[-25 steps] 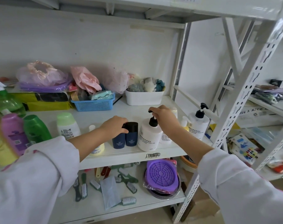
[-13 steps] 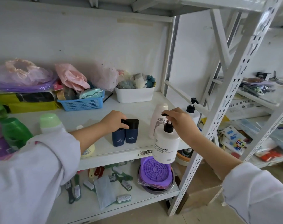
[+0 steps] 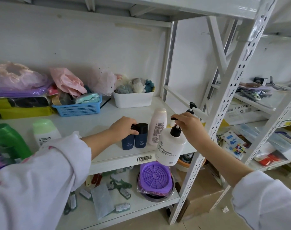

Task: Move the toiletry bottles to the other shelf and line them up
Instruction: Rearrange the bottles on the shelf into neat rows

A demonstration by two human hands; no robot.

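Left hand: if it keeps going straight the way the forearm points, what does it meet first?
The left hand already grips the two dark blue bottles; past them, probably the pink bottle, though depth is unclear.

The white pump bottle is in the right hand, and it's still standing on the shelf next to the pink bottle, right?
Not quite. The right hand does hold the white pump bottle by its pump, but the head view shows it lifted off the shelf, hanging in front of the shelf's edge. The pink bottle stands on the shelf.
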